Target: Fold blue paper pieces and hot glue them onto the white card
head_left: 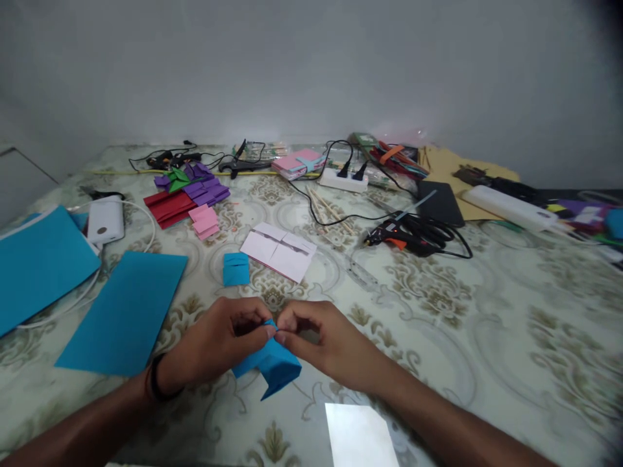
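Grip of left hand [214, 340] and right hand [338, 347]: pinch at edge of blue paper [282, 368], broad tablecloth [487, 318] rightward

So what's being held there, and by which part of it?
A piece of folded blue paper, pinched at its upper end in this view by the person's left grip and right grip.

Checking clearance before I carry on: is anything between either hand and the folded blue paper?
Nothing visible: the left hand and right hand both pinch the folded blue paper at its far end. The small blue piece lies beyond them, not in between.
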